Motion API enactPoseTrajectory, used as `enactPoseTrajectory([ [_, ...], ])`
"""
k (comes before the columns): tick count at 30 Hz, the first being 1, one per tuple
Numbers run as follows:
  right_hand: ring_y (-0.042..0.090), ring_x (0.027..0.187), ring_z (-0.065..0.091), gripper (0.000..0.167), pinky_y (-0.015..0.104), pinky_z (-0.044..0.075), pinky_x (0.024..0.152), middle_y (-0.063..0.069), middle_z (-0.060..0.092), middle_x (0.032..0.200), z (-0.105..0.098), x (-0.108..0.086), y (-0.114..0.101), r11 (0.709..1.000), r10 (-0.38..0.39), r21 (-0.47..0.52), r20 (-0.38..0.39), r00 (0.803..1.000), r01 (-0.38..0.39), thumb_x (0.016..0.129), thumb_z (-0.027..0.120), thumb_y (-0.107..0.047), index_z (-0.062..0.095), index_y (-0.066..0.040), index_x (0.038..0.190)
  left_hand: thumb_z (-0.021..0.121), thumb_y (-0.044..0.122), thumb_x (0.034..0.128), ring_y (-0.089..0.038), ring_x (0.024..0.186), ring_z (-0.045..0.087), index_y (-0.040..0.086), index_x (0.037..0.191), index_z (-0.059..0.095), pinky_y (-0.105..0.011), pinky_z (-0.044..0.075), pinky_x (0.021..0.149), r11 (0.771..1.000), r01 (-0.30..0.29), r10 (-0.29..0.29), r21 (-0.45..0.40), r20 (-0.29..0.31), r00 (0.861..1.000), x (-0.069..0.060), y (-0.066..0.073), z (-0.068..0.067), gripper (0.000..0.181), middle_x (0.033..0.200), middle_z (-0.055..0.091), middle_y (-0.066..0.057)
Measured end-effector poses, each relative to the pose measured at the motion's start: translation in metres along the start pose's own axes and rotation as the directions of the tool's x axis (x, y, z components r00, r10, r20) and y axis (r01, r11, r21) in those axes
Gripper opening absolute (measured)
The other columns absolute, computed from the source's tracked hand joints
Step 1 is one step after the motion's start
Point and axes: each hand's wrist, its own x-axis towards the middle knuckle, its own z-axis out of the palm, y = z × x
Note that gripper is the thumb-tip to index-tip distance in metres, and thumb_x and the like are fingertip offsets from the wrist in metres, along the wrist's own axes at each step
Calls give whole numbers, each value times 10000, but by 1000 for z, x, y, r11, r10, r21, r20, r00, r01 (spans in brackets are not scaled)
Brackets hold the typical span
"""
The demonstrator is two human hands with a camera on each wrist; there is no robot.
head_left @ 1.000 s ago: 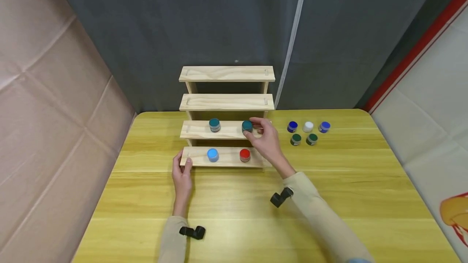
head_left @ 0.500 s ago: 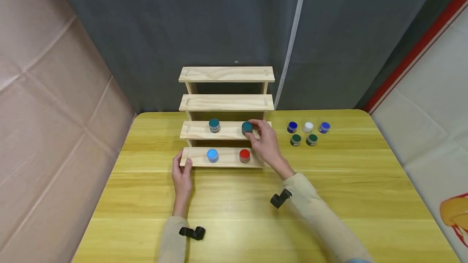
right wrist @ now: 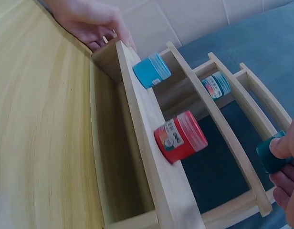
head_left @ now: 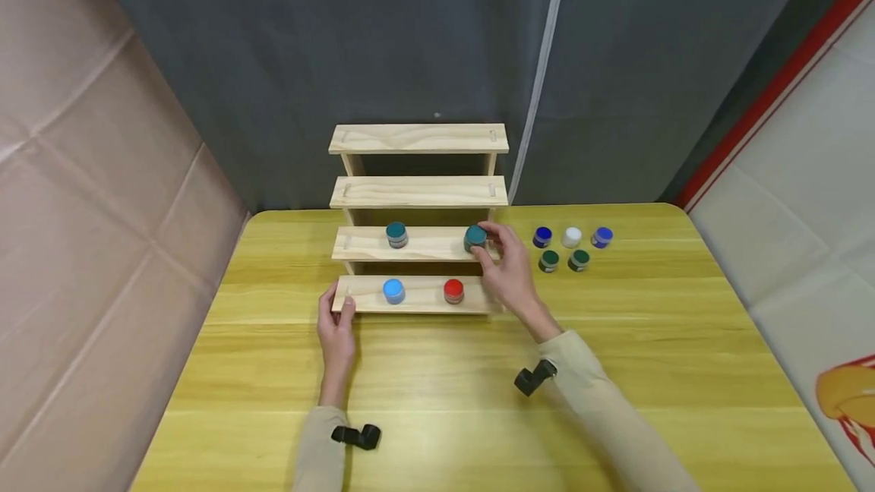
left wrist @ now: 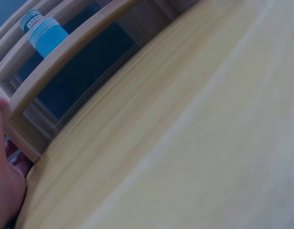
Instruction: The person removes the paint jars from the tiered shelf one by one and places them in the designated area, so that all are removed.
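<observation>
A stepped wooden rack (head_left: 418, 192) with several tiers stands at the back of the table. My left hand (head_left: 336, 339) grips the left end of its lowest tier, thumb on top. On the second tier from the bottom, my right hand (head_left: 511, 273) pinches a teal-lidded paint jar (head_left: 475, 239) near the right end. Another teal-lidded jar (head_left: 396, 235) stands further left on that tier. The lowest tier bears a light blue jar (head_left: 393, 291) and a red jar (head_left: 453, 291), the latter showing its label (right wrist: 171, 134) in the right wrist view.
Right of the rack, several jars stand on the table (head_left: 437, 386): two with blue lids, including a dark blue jar (head_left: 542, 237), a white jar (head_left: 571, 237), and two green-lidded jars, one green jar (head_left: 579, 260) at the right. A dark curtain (head_left: 307, 59) hangs behind.
My right hand has shifted the pinched teal-lidded jar to the right along its tier. My left hand keeps its grip on the rack. The head view has swung slightly.
</observation>
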Motion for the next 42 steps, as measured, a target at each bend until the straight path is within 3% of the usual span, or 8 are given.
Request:
enactPoseTrajectory([
  [8,376,1133,606,392,509,485,1033,244,637,1210,-11,-2,8,998,-58,-10,-78,995,57,892,714,27,601,71,1265,522,57,1031,-33,997,538,-60,1472,431,-113,453,832,1000,-13,13,9,8,1000,-10,31,-2,465,1502,469,-268],
  [19,363,1130,602,397,448,474,1039,254,618,1188,-24,-5,17,998,-56,-6,-190,980,56,882,722,48,597,89,1257,525,56,1031,-49,999,536,-52,1471,439,-122,452,829,1000,-16,16,20,3,1000,-13,35,-3,461,1501,484,-242],
  [21,376,1134,603,394,472,466,1039,264,613,1195,-27,-7,13,999,-41,13,-206,978,45,884,712,65,592,99,1259,524,55,1032,-50,1001,536,-54,1471,440,-126,453,832,999,-17,17,28,2,1000,-12,35,-4,460,1500,488,-235],
  [24,407,1129,607,387,507,466,1027,284,626,1204,-31,-7,16,999,-26,30,-235,972,34,889,699,82,592,113,1259,528,89,1039,-51,996,535,-7,1483,450,-132,453,824,999,-19,19,33,-9,1000,-6,19,-4,461,1508,495,-198],
  [28,370,1117,619,391,314,490,1000,266,650,1208,-39,-8,24,999,13,33,-268,963,-5,906,704,47,595,91,1279,531,131,1045,-52,1009,531,50,1491,461,-124,445,822,999,-25,26,34,-25,999,1,-2,-5,459,1520,495,-161],
  [31,309,1105,614,397,250,484,970,245,647,1207,-45,-9,26,999,46,38,-294,955,-37,916,708,14,595,70,1293,533,128,1044,-45,960,527,48,1484,470,-129,441,795,999,-29,30,35,-28,999,1,-2,-4,451,1516,500,-162],
  [36,264,1107,602,392,406,486,1000,249,634,1216,-55,-12,33,997,71,40,-338,939,-61,922,700,12,593,81,1293,536,130,1045,-47,921,524,47,1483,470,-138,447,781,999,-25,25,25,-21,999,0,-3,-1,451,1507,504,-167],
  [42,168,1101,592,390,323,468,1011,226,647,1228,-68,-16,42,993,119,33,-386,915,-115,923,706,-1,596,69,1290,534,120,1044,-39,968,538,48,1490,460,-123,459,819,1000,-4,4,6,-15,1000,-1,-2,0,459,1493,509,-174],
])
